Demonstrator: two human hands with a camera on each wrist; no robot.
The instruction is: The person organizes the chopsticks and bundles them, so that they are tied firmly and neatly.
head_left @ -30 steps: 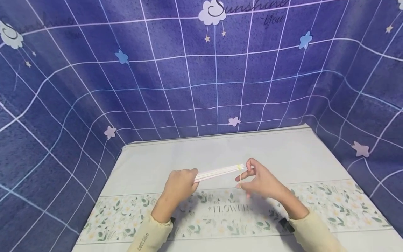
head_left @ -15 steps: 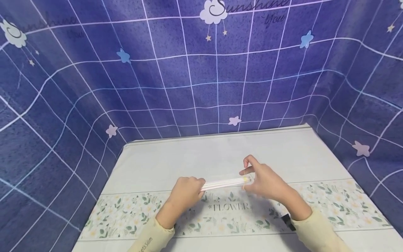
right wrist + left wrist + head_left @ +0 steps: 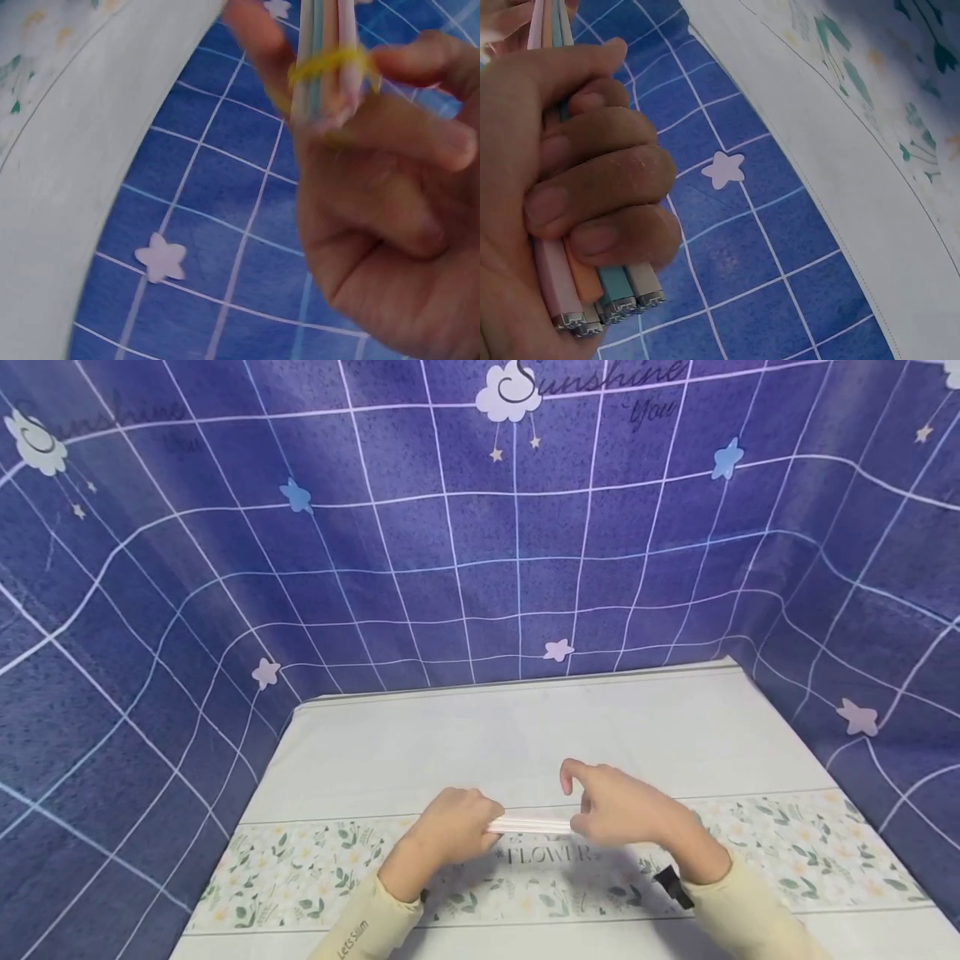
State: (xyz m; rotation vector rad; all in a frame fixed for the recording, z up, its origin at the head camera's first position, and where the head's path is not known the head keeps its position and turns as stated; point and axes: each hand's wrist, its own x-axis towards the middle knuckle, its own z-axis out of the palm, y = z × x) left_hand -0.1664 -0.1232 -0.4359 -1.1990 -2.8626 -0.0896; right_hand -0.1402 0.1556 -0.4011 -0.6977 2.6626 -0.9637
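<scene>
A bundle of slim, square-sided pastel sticks (image 3: 534,825) spans the gap between the two hands, held level above the table. My left hand (image 3: 452,827) grips it with curled fingers; pink, orange, teal and greyish sticks with silvery patterned ends (image 3: 615,307) show below the fist in the left wrist view. At the other end, my right hand (image 3: 626,807) has its fingers bent around a yellow rubber band (image 3: 330,64). That band circles the sticks near their tips and catches on the fingers. The right wrist view is blurred there.
The table (image 3: 420,731) wears a white cover with a floral strip lettered "FLOWER". A dark blue gridded cloth (image 3: 480,568) with stars and clouds surrounds its back and sides. A black strap piece (image 3: 672,887) sits at the right wrist.
The bundle has come down and levelled out, nearer the person. The right hand has moved from beside the bundle's tip, with the band stretched off it, to around that tip.
</scene>
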